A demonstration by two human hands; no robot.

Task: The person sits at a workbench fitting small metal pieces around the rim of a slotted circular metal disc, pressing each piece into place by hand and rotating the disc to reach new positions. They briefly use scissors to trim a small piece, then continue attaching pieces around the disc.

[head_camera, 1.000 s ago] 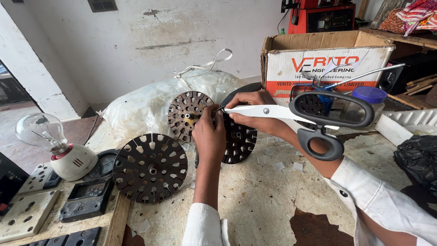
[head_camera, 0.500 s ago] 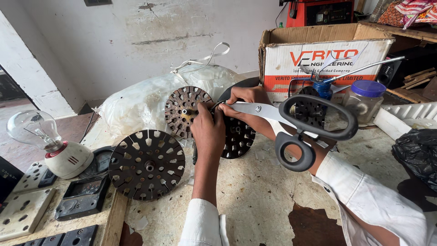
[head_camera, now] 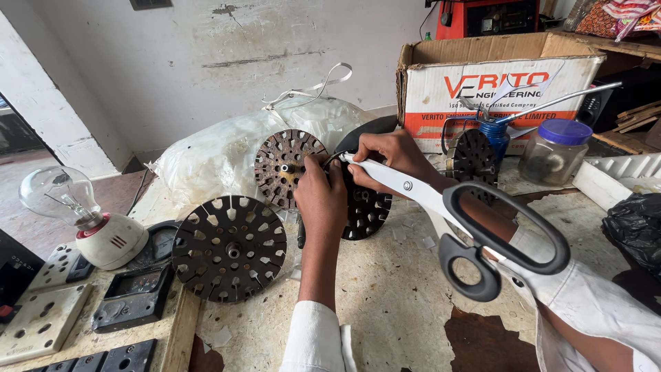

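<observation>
Head view, hands [head_camera: 358,176] gripping scissors [head_camera: 447,213], slotted disc [head_camera: 286,167], lidded jar [head_camera: 554,150].

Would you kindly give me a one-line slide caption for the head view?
Right hand grips large scissors by the blades beside the left hand, at perforated metal discs on a worn workbench.

Bare bench [head_camera: 385,289] ahead; slotted discs [head_camera: 228,248] leftward.

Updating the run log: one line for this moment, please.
left hand: on slotted disc | right hand: grips scissors by blades, tips at disc | table: spare disc, bulb
</observation>
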